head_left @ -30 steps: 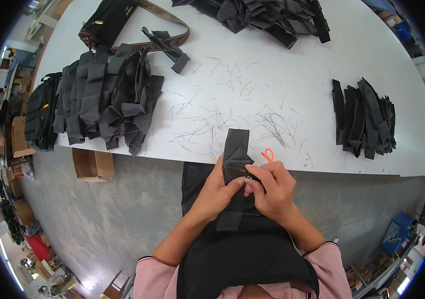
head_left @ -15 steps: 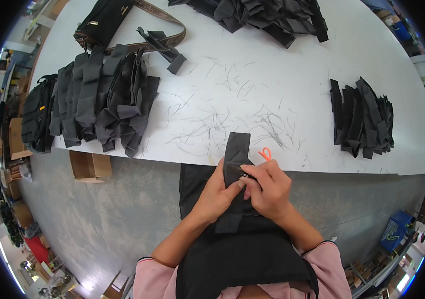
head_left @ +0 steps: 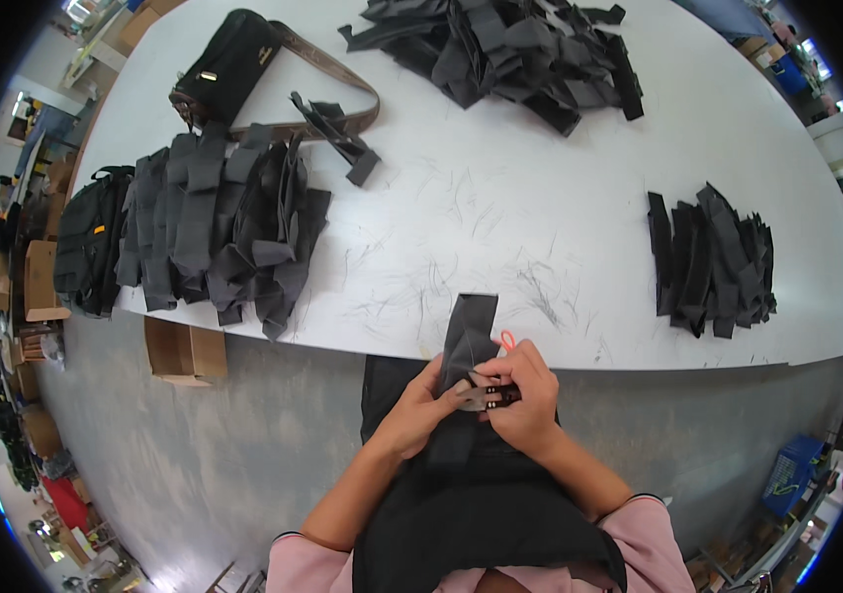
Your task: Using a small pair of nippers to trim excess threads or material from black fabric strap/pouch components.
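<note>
Near the table's front edge my left hand (head_left: 412, 415) is closed on a dark grey fabric strip (head_left: 472, 324), its far end standing up over the white table top. My right hand (head_left: 528, 397) grips a pair of thread snips (head_left: 488, 396); the blades lie against the strip, close to my left thumb. An orange loop (head_left: 507, 341) sticks out past my right fingers. The strip's lower part hangs over my black apron (head_left: 481, 509) and is hard to tell from it. Cut thread ends (head_left: 537, 294) are scattered over the table beyond my hands.
On the white table (head_left: 560, 188) lie a stacked row of strips (head_left: 199, 217) at left, a loose heap (head_left: 510, 49) at the back and a smaller bundle (head_left: 716, 265) at right. A black shoulder bag (head_left: 233, 69) and backpack (head_left: 93, 242) stand at left. Below the edge is a cardboard box (head_left: 184, 351).
My right hand has shifted slightly left and the snips' blades now show across the strip. The whole scene sits a little lower in the picture.
</note>
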### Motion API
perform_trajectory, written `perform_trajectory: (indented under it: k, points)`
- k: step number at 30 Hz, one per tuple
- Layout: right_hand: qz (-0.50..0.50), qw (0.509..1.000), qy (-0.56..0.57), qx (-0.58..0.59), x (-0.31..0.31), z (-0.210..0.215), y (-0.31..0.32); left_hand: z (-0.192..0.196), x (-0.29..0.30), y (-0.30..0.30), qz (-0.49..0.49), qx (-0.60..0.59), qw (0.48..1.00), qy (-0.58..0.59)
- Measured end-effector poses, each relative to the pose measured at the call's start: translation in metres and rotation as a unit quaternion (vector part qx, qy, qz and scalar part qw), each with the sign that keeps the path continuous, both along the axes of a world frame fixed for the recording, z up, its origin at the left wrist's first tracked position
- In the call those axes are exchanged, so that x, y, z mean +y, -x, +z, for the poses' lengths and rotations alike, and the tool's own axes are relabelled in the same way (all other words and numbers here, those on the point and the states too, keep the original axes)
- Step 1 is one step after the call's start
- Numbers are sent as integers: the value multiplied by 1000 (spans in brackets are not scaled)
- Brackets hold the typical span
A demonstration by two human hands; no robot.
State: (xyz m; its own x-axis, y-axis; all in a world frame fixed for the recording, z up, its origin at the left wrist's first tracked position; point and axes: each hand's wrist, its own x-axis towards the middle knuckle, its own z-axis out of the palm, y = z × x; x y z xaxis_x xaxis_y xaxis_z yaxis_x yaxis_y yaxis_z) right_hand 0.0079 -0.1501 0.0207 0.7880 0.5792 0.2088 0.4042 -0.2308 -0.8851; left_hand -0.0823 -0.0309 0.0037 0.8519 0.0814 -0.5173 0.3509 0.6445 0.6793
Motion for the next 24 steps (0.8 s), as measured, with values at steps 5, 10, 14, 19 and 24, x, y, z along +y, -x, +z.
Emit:
perform_trajectory:
  k: [5,10,14,19,24]
  points:
    - [4,988,-46,146,9,-14,7,5,-6,-9,67,37,995,-59]
    - [122,953,-36,275,-6,-3,-6,11,2,-6,71,19,997,-37]
    - [98,992,16,78,3,9,-13,8,1,-1,26,-9,996,-87]
    - [99,989,39,104,27,-13,-31,9,7,-2,-34,21,995,-88]
    - [41,982,-22,185,8,2,-22,6,16,-1,32,-9,998,50]
